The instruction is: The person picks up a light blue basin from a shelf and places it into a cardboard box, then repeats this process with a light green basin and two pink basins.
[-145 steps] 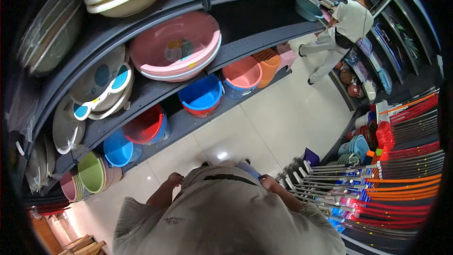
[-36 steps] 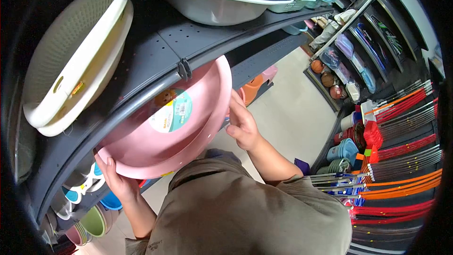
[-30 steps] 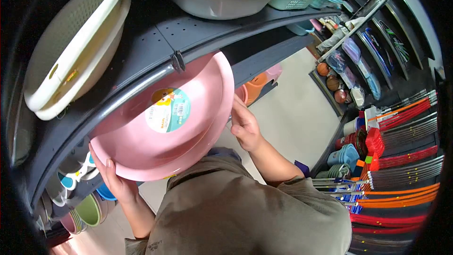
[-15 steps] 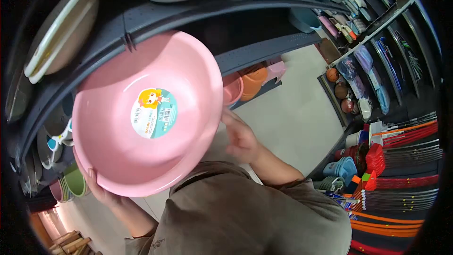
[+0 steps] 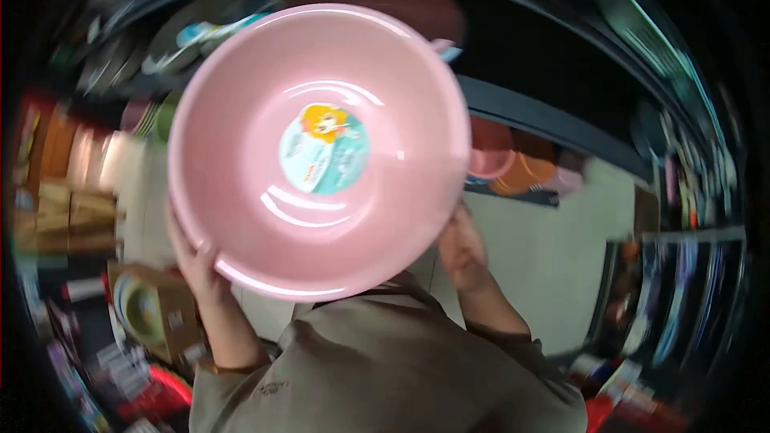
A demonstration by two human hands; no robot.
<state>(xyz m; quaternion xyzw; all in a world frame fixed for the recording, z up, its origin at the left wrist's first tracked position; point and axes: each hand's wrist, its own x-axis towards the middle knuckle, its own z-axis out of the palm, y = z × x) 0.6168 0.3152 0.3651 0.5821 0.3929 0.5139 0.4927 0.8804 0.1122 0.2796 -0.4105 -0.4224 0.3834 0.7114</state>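
A large pink plastic washbasin (image 5: 241, 160) is held up in front of my chest, its open side facing me. A round label (image 5: 324, 148) with a cartoon figure and blurred print is stuck to its inner bottom. My left hand (image 5: 199, 269) grips the lower left rim, the thumb over the edge and the other fingers mostly hidden behind. On the lower right, my right hand (image 5: 463, 250) holds the basin's outer side, its fingertips partly hidden by the rim.
A dark shelf (image 5: 553, 120) runs behind the basin, with pink and orange tubs (image 5: 521, 172) below it. At the lower left stands a cardboard box (image 5: 172, 317) with bowls inside. Wooden pieces (image 5: 92, 200) lie at the left, and goods racks (image 5: 682, 297) line the right.
The basin has moved right and up in view, away from the shelf edge, and faces me more squarely. My view has swung left. My right hand has come against the basin's side.
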